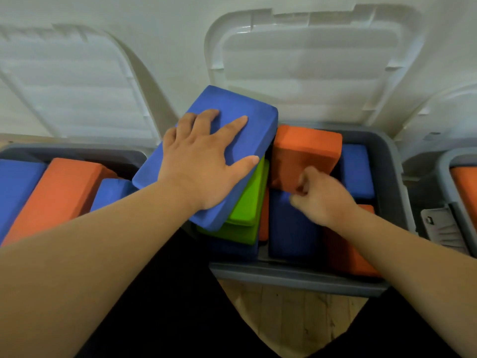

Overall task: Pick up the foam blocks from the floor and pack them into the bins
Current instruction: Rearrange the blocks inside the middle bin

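Your blue block (245,140) sits right under your left hand (204,161): palm flat, fingers spread straight on top, pressing rather than gripping. It lies tilted on the green blocks (247,213) at the left side of the middle bin (296,280). Its long axis runs away from you and a bit right, and its near-left corner hangs out past the rim toward the left bin (77,151). So I'd say the fix is turning it square with the green ones and pushing it down and rightward, and the left hand's the one to do it. Your right hand (322,197) is curled at the near corner of the orange block (307,153). Looks like it's pinching it, bit blurry though. That one stands tipped up in the same bin, over more blue and orange blocks. The left bin has blue and orange ones, and the right bin (444,164) shows one orange.
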### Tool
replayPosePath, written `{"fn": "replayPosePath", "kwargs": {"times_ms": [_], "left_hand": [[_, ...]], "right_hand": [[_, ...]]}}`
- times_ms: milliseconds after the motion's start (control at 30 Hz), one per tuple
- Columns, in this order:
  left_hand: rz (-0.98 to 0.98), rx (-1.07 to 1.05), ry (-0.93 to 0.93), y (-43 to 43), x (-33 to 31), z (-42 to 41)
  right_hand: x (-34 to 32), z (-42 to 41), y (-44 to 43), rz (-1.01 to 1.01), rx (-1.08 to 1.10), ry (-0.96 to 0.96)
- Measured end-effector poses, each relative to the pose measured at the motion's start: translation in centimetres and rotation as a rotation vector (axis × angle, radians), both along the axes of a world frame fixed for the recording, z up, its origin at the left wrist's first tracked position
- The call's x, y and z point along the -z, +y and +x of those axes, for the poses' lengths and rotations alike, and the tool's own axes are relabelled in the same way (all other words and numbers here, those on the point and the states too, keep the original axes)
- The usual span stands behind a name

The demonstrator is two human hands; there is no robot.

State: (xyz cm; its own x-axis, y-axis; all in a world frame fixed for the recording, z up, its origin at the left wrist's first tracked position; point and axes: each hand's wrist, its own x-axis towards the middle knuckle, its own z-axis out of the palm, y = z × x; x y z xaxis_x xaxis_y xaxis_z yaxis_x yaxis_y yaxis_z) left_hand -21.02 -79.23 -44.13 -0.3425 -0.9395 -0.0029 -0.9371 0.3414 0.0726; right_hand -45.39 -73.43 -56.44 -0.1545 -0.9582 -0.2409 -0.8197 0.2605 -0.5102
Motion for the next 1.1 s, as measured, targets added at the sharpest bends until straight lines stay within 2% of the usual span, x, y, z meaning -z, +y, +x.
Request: {"fn": "replayPosePath", "kwargs": {"times_ms": [67, 133, 300, 367, 500, 667, 833, 933, 1100], "left_hand": [[0.007, -0.001, 0.018, -0.1, 0.0, 0.6], [0.016, -0.006, 0.042, -0.3, 0.0, 1.4], [0.024, -0.021, 0.093, -0.6, 0.0, 2.4], [0.018, -0.022, 0.097, -0.6, 0.1, 2.4], [0.023, -0.027, 0.116, -0.8, 0.2, 2.6], [0.04, -0.027, 0.119, -1.0, 0.1, 2.7], [0.032, -0.026, 0.123, -0.8, 0.1, 2.5], [0.033, -0.028, 0.117, -0.7, 0.1, 2.4], [0.026, -0.025, 0.114, -0.6, -0.1, 2.2]], "right_hand": [[2.7, -0.1, 0.4, 0.385, -0.084, -0.026], [5.3, 0.2, 0.5, 0.599, -0.12, -0.005], [9.8, 1.1, 1.9, 0.764, -0.064, 0.034], [10.9, 1.1, 2.6, 0.779, -0.063, 0.088], [12.4, 1.3, 2.9, 0.754, 0.09, 0.114], [13.5, 1.1, 1.7, 0.748, 0.255, -0.044], [14.0, 2.4, 3.3, 0.86, 0.283, -0.058], [14.9, 1.9, 4.2, 0.691, 0.404, -0.212], [14.9, 0.9, 4.7, 0.495, 0.532, -0.336]]}}
